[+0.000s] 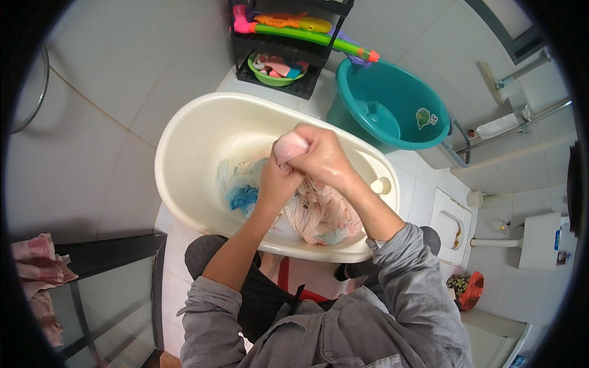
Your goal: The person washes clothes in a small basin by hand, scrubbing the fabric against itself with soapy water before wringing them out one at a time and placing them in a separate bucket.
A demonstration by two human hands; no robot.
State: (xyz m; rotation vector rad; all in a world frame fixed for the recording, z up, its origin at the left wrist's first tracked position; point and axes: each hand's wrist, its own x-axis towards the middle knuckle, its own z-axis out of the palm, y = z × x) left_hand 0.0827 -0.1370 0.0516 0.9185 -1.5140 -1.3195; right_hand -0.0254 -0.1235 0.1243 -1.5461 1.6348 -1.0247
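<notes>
Over a cream plastic baby bathtub [193, 133], both of my hands are closed around a bunched pale pink cloth [291, 146]. My left hand [281, 181] grips it from the lower left; my right hand [322, 152], wet on its skin, grips the upper right. The cloth's rounded end bulges out between them, and the rest is hidden by my fingers. Below my hands, a heap of wet peach-coloured fabric [322, 214] lies in the tub. Beside it, at the left, are a blue cloth [243, 198] and a pale whitish-green cloth [228, 172].
Behind the tub stand a teal plastic tub [345, 101] and a black shelf rack [280, 43] with a green basin [271, 82] and plastic toys. A squat toilet [453, 225] is at the right. A framed glass door [119, 285] and pink towel [41, 267] are at lower left.
</notes>
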